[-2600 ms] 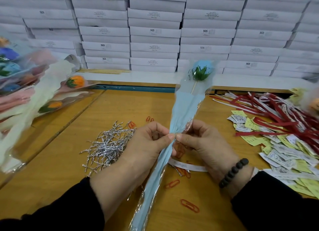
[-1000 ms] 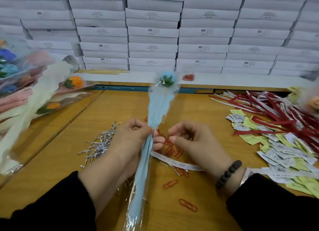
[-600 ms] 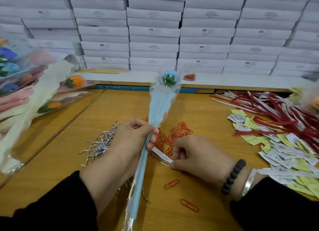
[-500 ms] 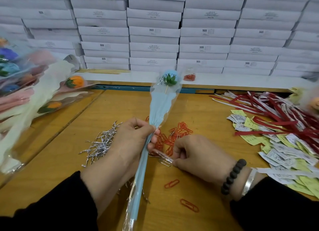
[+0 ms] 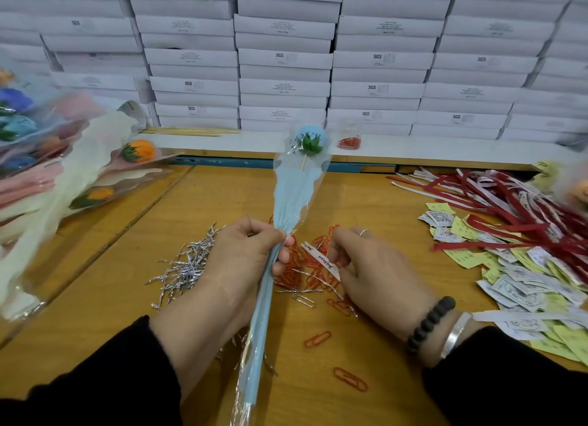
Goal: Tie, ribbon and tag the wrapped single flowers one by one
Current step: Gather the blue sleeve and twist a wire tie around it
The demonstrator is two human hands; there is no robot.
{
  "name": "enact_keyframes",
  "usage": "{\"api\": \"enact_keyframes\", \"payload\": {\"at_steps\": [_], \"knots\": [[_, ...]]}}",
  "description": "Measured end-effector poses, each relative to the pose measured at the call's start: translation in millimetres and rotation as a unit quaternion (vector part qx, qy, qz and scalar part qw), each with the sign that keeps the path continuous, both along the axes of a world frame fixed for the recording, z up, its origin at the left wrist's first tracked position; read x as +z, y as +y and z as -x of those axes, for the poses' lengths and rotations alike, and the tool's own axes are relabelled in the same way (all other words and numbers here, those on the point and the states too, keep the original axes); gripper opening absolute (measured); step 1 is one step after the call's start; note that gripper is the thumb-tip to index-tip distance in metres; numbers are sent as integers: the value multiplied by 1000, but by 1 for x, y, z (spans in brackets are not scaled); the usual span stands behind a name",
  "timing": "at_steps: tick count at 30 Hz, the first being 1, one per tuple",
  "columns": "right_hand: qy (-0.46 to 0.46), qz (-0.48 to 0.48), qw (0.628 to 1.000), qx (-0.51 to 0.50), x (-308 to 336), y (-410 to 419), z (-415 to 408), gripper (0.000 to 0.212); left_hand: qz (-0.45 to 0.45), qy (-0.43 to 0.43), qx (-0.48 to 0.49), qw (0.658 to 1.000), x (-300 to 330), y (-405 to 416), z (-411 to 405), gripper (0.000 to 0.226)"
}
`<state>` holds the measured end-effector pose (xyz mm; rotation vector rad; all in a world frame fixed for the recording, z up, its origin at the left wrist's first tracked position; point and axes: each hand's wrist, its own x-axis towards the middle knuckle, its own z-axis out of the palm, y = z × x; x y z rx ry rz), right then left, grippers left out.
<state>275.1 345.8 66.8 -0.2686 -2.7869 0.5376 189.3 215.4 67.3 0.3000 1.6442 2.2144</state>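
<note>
Fingers of L hand clamp wrapped blue flower at sleeve neck, held upright over desk | R hand fingers curl on white tag strip above red clips | step: tagging, judged | tip: keep neck pinch tight w/ L, bring tag to neck, fix w/ silver tie or clip so wrap doesn't loosen.

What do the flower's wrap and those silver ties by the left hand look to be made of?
Flower wrap: a clear glossy film, probably cellophane, over matte pale blue paper; it glints and crinkles at the edges. Silver ties: thin, kinked, metallic-shiny strips, likely foil-covered wire twist ties; whether they have a wire core cannot be seen.
</note>
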Motion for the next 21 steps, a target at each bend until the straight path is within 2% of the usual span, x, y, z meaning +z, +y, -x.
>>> {"api": "enact_keyframes", "payload": {"at_steps": [2, 6, 11, 14, 21], "knots": [[20, -5, 1000, 7, 1, -1, -1, 19, 4, 1, 0, 1000, 0, 0, 0, 17], [10, -5, 998, 59, 0, -4, 0, 8, 6, 3, 2, 1000, 2, 0, -1, 19], [-44, -98, 994, 30, -6, -4, 1, 13, 7, 0, -1, 1000, 2, 0, -1, 17], [-33, -79, 996, 22, -7, -4, 2, 6, 11, 2, -5, 1000, 1, 0, -1, 15], [-4, -16, 1000, 12, -6, -1, 1, 11, 1, 4, -4, 1000, -1, 0, -1, 17]]}}
